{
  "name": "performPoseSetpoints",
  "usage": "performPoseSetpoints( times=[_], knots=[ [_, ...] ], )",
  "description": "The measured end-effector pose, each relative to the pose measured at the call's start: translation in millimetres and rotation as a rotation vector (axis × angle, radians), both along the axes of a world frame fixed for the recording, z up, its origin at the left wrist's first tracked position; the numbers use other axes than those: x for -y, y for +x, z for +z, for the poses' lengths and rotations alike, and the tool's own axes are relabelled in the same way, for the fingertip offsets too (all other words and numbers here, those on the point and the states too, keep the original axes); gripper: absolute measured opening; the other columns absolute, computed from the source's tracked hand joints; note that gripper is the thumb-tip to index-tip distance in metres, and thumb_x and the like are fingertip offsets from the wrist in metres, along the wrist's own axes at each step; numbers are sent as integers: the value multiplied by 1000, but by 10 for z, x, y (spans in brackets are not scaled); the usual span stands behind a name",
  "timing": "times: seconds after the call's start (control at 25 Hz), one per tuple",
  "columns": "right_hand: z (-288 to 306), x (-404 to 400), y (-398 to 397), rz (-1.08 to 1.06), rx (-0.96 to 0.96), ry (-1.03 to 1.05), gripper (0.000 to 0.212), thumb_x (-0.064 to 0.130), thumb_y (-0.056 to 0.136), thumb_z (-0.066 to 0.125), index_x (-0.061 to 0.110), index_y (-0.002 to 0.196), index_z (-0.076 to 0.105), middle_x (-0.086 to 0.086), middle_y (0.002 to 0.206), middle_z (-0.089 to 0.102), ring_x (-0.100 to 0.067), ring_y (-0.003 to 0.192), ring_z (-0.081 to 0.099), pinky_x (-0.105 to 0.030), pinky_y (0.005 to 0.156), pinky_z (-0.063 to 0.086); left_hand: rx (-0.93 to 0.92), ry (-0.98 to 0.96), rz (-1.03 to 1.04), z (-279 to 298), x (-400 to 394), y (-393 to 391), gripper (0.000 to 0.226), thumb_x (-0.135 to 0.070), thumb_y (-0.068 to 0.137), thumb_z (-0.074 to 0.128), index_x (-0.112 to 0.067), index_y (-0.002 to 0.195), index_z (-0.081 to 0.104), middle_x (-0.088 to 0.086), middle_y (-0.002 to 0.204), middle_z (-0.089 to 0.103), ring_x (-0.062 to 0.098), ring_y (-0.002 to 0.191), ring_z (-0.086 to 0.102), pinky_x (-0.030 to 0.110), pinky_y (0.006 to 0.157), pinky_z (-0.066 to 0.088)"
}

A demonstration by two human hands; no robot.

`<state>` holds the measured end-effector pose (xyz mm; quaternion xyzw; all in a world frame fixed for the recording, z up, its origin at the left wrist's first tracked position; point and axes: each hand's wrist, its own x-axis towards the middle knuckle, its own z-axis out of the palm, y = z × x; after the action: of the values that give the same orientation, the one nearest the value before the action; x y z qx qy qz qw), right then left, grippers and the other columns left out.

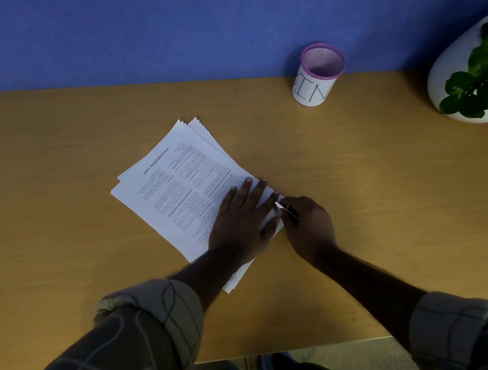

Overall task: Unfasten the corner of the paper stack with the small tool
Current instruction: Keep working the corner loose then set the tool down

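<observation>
Stack (179, 189) lies mid-frame, long axis running upper left to lower right. Left hand (241, 217) is spread flat, pinning its right corner. Right hand (307, 222), just right of that corner, is closed on the tool (284, 208); tip probably at the staple, though it is too small to confirm.

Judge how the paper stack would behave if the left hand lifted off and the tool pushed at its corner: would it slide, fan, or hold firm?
The paper stack would probably slide; the wooden desk looks smooth. Its far edges already fan apart, so the sheets seem loose there and likely floppy. The left hand, pressed flat, likely keeps it steady against the small tool in the right hand.
</observation>
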<state>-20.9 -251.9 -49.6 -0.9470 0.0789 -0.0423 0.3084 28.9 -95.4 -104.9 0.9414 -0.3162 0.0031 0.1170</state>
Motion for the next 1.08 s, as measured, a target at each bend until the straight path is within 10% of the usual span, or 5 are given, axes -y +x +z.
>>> performPoseSetpoints(
  times=[1.08],
  knots=[
    [-115,316,80,556,305,-519,24,9,86,56,5,106,67,-11,98,69,-26,82,63,-36,71,47,-5,11,-7,74,1,-5,53,-49,104,35,-28,152,40,4,165,31,27,155,23,51,123,25]
  ],
)
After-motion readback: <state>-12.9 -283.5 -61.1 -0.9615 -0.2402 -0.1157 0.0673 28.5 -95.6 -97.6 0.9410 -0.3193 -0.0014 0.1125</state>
